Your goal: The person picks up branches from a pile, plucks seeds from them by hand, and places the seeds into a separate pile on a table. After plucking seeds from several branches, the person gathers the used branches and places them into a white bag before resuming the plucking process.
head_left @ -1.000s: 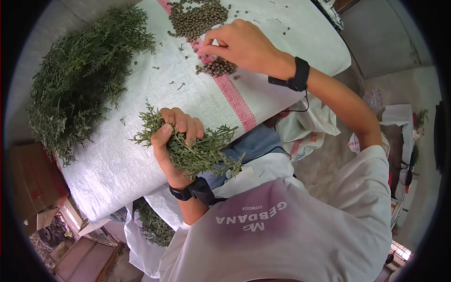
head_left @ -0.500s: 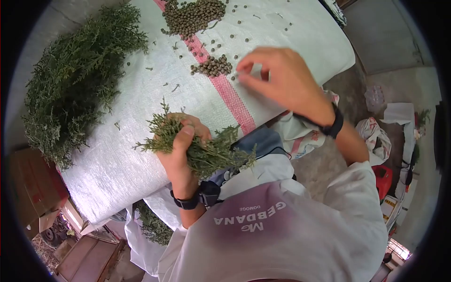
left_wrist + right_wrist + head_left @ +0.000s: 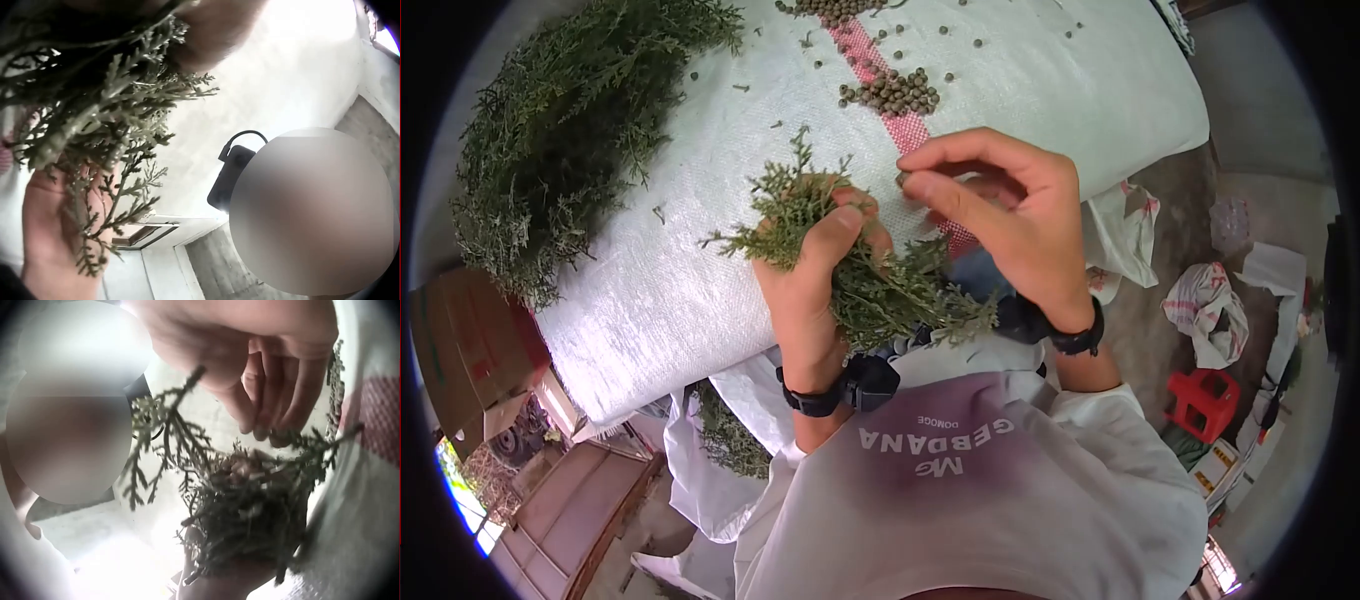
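Observation:
My left hand (image 3: 805, 275) grips a bunch of green conifer sprigs (image 3: 900, 300), its thumb laid across the stems; cut stem ends face the right wrist view. Just right of the bunch is my right hand (image 3: 1025, 215), with thumb and forefinger pinching a small round brown seed (image 3: 902, 180). In the right wrist view those fingertips (image 3: 247, 428) come together close above the sprigs (image 3: 250, 512). Ahead of both hands, a small pile of round brown seeds (image 3: 905, 93) lies on the red stripe of a white woven sack (image 3: 670, 320).
A large heap of conifer branches (image 3: 560, 150) covers the sack's left side. More seeds (image 3: 830, 8) lie at its far edge. A cardboard box (image 3: 475, 345) stands at left, and a red stool (image 3: 1203, 403) and a bundled bag (image 3: 1208, 315) are on the floor at right.
My right hand has left the small seed pile and come back toward my body, beside the sprigs. My left hand has turned and still holds the bunch. The head view has shifted.

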Motion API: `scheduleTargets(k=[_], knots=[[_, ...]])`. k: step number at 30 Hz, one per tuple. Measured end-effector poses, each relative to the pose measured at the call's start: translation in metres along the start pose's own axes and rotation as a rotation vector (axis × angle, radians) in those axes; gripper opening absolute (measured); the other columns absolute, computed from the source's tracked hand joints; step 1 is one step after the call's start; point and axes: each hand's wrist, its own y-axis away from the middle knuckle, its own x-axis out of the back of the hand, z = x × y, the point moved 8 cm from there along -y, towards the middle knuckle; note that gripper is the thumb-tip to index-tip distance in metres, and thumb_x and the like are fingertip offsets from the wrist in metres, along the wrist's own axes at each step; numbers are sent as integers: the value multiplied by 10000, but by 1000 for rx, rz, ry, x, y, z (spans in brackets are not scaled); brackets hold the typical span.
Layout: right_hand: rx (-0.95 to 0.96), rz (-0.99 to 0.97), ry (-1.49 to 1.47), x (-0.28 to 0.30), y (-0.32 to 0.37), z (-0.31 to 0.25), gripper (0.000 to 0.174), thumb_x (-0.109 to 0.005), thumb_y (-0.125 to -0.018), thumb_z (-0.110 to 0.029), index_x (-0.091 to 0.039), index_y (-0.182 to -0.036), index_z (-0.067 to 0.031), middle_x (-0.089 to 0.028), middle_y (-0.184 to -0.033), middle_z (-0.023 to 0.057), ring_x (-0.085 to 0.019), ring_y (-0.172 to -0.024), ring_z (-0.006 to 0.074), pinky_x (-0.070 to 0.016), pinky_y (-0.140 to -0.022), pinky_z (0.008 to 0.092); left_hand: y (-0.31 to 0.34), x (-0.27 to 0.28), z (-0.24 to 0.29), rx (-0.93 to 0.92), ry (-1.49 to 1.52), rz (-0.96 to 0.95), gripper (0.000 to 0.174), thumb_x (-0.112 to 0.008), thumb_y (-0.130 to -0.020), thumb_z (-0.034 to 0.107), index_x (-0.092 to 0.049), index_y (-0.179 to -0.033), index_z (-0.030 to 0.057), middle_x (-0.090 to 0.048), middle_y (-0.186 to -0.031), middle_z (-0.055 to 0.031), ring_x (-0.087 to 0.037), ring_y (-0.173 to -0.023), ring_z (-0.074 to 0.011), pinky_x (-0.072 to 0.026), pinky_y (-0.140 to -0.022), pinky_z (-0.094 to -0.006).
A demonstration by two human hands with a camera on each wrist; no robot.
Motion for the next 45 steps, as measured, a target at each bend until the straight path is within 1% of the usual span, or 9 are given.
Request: scheduleTargets(k=[3,7,9,14,25,32,35,40,45], knots=[[-73,8,-432,-9,8,17,157,-692,-883,-2,-667,-1025,59,-710,-957,127,-679,-806,136,-562,-692,239,3,1,-11,21,14,11,231,-664,-790,39,-604,-996,-45,-640,-847,-108,-611,-644,-179,-493,-561,-308],[-53,-18,-560,-7,13,23,190,-678,-883,21,-656,-1068,59,-708,-961,133,-682,-825,148,-569,-721,251,7,-12,-9,-40,-133,85,203,-678,-803,42,-627,-982,-39,-651,-845,-74,-606,-654,-140,-483,-554,-274],[-78,-5,-558,-7,13,25,194,-680,-880,23,-657,-1070,59,-707,-964,132,-681,-828,147,-568,-731,253,13,-20,-2,-58,-254,133,179,-683,-815,42,-638,-970,-36,-654,-838,-53,-599,-660,-113,-475,-550,-251],[-83,54,-517,-3,10,30,204,-689,-871,29,-658,-1070,61,-706,-976,126,-678,-846,140,-558,-761,250,14,-22,-1,-142,-144,191,160,-683,-825,30,-637,-964,-33,-645,-813,-29,-589,-656,-91,-462,-544,-223],[-64,95,-452,-4,10,30,219,-700,-855,45,-657,-1068,66,-701,-974,120,-675,-866,134,-545,-777,236,8,-25,1,-231,-183,128,138,-681,-786,-51,-610,-899,-14,-630,-798,-12,-550,-654,-57,-447,-562,-215],[-74,96,-413,-2,9,30,219,-704,-841,61,-665,-1056,62,-695,-995,130,-669,-880,137,-546,-780,243,5,-20,-3,-155,-242,153,116,-683,-777,-60,-608,-852,-14,-632,-810,-10,-560,-709,-57,-455,-632,-208],[23,117,-338,0,9,28,208,-706,-829,73,-678,-1034,53,-685,-1022,141,-661,-890,140,-541,-785,246,4,-22,0,-163,-270,143,110,-682,-773,-64,-608,-837,-15,-634,-813,-11,-568,-730,-59,-462,-659,-210],[-12,138,-357,0,8,30,209,-704,-812,103,-682,-1016,59,-680,-1029,150,-653,-896,151,-530,-788,250,6,-23,1,-210,-295,118,109,-679,-768,-70,-608,-833,-19,-636,-818,-12,-576,-747,-65,-477,-694,-216],[152,113,-241,2,8,23,198,-663,-822,152,-682,-1006,79,-690,-1021,150,-688,-896,153,-566,-780,227,7,-22,2,-212,-287,172,130,-685,-756,-75,-604,-842,-22,-634,-826,-20,-574,-748,-79,-482,-694,-223]])
